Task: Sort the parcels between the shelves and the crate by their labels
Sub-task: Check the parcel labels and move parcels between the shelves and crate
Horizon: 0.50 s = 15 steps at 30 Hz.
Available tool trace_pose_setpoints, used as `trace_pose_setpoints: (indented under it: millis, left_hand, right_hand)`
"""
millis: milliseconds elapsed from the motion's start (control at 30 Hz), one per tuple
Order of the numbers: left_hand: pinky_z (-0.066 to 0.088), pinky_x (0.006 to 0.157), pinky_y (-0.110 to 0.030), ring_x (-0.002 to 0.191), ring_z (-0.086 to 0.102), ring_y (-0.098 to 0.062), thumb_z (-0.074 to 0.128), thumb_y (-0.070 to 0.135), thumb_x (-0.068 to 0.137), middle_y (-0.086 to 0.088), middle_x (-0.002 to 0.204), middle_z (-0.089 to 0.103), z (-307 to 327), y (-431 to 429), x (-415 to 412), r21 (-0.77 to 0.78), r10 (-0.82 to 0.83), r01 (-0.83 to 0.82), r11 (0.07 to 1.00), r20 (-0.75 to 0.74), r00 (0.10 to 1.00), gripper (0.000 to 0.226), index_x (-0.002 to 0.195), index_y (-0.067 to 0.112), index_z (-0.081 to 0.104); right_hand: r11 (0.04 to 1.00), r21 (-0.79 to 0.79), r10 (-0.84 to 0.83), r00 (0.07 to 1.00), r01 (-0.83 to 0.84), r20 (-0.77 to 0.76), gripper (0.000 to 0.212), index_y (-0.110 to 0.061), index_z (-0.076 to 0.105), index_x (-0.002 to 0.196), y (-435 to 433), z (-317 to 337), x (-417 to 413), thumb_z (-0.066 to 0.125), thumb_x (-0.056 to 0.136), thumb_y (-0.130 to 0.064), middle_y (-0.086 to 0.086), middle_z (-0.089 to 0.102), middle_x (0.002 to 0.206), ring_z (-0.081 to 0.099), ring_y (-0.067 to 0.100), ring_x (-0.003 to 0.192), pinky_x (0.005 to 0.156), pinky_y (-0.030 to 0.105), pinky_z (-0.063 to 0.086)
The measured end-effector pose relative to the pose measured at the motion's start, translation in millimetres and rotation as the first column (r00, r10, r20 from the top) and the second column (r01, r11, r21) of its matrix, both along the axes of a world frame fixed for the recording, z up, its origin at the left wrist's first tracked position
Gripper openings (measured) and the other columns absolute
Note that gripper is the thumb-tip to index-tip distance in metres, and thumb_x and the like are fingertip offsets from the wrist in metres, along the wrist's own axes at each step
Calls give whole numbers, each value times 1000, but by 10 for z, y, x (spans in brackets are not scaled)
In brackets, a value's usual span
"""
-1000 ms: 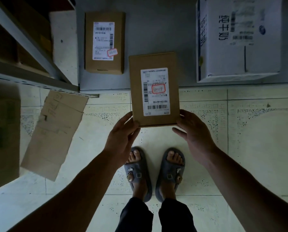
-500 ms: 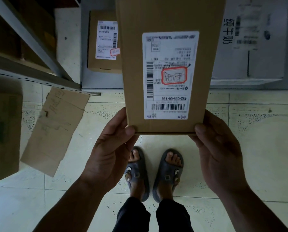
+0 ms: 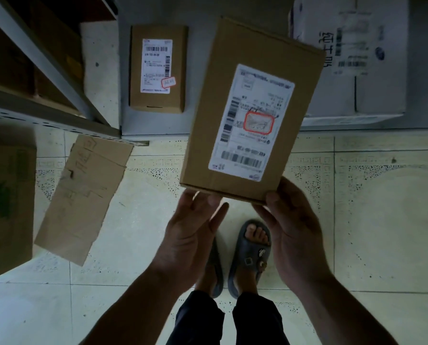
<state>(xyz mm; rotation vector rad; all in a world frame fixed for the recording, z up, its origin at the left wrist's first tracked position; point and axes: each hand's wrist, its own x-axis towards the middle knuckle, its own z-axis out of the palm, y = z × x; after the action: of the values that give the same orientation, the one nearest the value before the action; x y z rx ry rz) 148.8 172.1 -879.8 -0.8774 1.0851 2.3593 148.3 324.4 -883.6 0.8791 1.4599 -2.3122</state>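
I hold a brown cardboard parcel (image 3: 208, 120) in front of me, tilted with its top leaning right. Its white shipping label (image 3: 251, 120) faces me, with a red-outlined mark in the middle and a blurred barcode. My right hand (image 3: 290, 227) grips the near right corner, thumb on top. My left hand (image 3: 190, 235) is under the near left edge, palm up and fingers spread, fingertips at the edge and thumb off the parcel. A second labelled parcel (image 3: 178, 70) lies on the grey floor strip beyond.
A grey metal shelf (image 3: 46, 113) with brown boxes runs along the left. A large white carton (image 3: 357, 58) stands at the back right. A flat cardboard sheet (image 3: 83, 195) lies on the tiles beside a brown box (image 3: 6, 207). My sandalled feet (image 3: 252, 252) are below.
The parcel came up close to me, then moved off a little and tilted to the right. My left hand has loosened from its corner. The right hand keeps its grip.
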Motion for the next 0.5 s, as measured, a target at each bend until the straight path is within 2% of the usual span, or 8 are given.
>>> trace_pose_setpoints:
  millis: [67, 133, 267, 367, 433, 500]
  left_hand:
    - [33, 110, -45, 132, 49, -24, 67, 20, 85, -9, 140, 54, 2, 84, 3, -27, -9, 9, 1000, 10, 1000, 62, 142, 16, 42]
    - [36, 109, -45, 129, 52, -26, 55, 16, 89, -11, 138, 56, 6, 80, -13, -47, 6, -4, 999, 35, 999, 55, 142, 17, 43]
    - [38, 107, -46, 128, 52, -30, 55, 18, 88, -13, 136, 57, 122, 9, -104, -82, -89, 92, 992, 49, 995, 53, 140, 19, 46]
    - [42, 103, -46, 127, 53, -31, 53, 17, 92, -13, 136, 57, 184, -86, -175, -122, -207, 212, 970, 48, 977, 48, 140, 18, 47]
    - [45, 100, -46, 126, 54, -31, 47, 14, 95, -14, 136, 57, 245, -121, -208, -154, -291, 295, 943, 47, 956, 45, 141, 17, 45]
    - [43, 103, -47, 126, 53, -31, 46, 14, 94, -13, 135, 57, 319, -102, -246, -181, -353, 358, 916, 58, 934, 47, 141, 17, 46]
  right_hand:
    - [999, 18, 32, 999, -32, 20, 36, -10, 59, 119, -65, 46, 63, 59, 83, -12, 8, 71, 112, 68, 17, 104, 80, 25, 55]
    - [995, 48, 88, 994, -91, 67, 38, -15, 61, 117, -92, 65, 126, 64, 80, -17, 5, 72, 111, 68, 13, 98, 75, 23, 54]
    - [979, 84, 173, 972, -187, 158, 32, -24, 61, 118, 138, 115, 166, 64, 86, -18, -5, 67, 121, 64, 9, 112, 90, 28, 54]
    - [990, 130, 35, 977, -63, 208, 27, -28, 58, 115, 455, 112, 89, 57, 88, -32, -4, 65, 124, 66, 6, 108, 87, 26, 52]
    - [982, 189, -41, 975, -1, 220, 18, -31, 55, 115, 668, 164, 34, 50, 97, -31, -3, 63, 127, 64, 8, 109, 95, 31, 50]
    - [969, 245, -81, 975, 29, 205, 27, -26, 53, 126, 868, 260, 14, 47, 100, -32, 0, 61, 132, 62, 12, 114, 101, 35, 47]
